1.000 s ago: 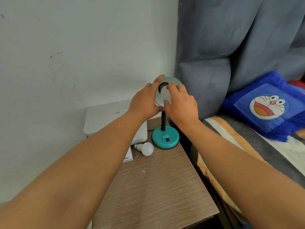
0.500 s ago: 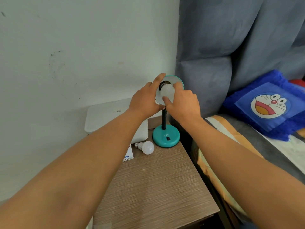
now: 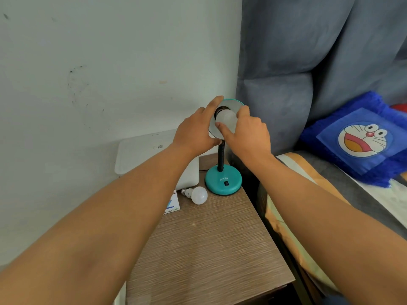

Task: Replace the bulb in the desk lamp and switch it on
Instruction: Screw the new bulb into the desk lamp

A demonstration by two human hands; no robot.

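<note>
Right hand (image 3: 246, 137) grips bulb (image 3: 226, 119), dome toward camera, base seemingly in shade (image 3: 232, 104).

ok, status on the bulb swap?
Left hand holds lamp shade, right hand grips bulb at socket. Second bulb lies on table by lamp base. Nothing blocks the hands.
</note>
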